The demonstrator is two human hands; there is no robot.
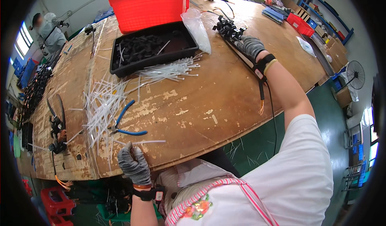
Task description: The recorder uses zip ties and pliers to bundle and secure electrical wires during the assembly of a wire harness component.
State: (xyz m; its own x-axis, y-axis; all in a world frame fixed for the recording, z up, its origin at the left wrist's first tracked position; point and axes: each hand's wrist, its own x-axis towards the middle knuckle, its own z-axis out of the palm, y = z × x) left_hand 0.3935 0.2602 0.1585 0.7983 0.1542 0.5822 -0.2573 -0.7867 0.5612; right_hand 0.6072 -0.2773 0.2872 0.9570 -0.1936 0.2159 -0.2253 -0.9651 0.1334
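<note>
My right hand, in a grey striped glove, reaches across the table with its fingers closed at the near end of a black cable bundle carrying several black clip-like parts. Its exact finger grip is partly hidden. My left hand, gloved alike, is at the table's front edge, with fingers loosely bent and apart and nothing visible in them. Just beyond it lie a loose white zip tie and blue-handled cutting pliers, their handles spread. A heap of white zip ties spreads to the left of the pliers.
A black tray of small black parts stands before a red crate, beside a clear plastic bag. Another black cable assembly lies at left. A person stands at far left; a fan is at right.
</note>
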